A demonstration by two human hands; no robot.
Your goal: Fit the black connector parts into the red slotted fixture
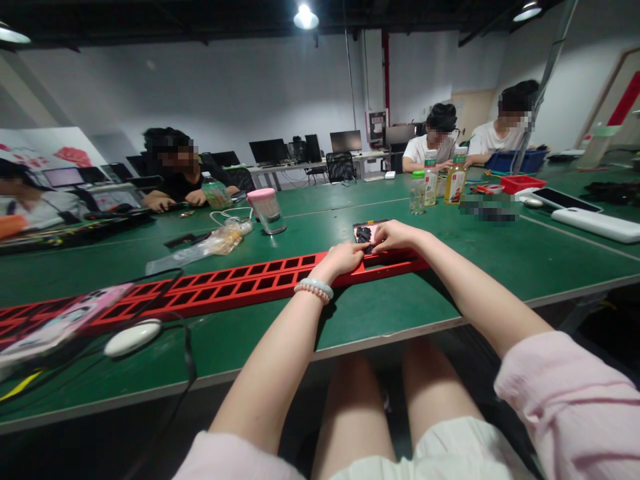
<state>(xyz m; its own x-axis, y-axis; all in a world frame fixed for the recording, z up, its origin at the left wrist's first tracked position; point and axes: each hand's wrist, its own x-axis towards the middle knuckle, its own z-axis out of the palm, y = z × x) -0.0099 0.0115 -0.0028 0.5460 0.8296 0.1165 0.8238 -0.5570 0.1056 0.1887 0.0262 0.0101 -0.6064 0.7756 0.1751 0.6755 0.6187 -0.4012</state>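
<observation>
A long red plastic tray with rows of rectangular slots lies across the green table. My left hand, a bead bracelet on its wrist, rests on the tray's right end with its fingers curled down. My right hand lies beside it, fingers bent and pinching at small black parts on a pink pad just behind the tray. What the fingertips hold is too small to make out.
A clear cup with a pink lid, a crumpled plastic bag, bottles, a white mouse with cables, a pink phone case and a white keyboard sit on the table. Several people sit along the far side.
</observation>
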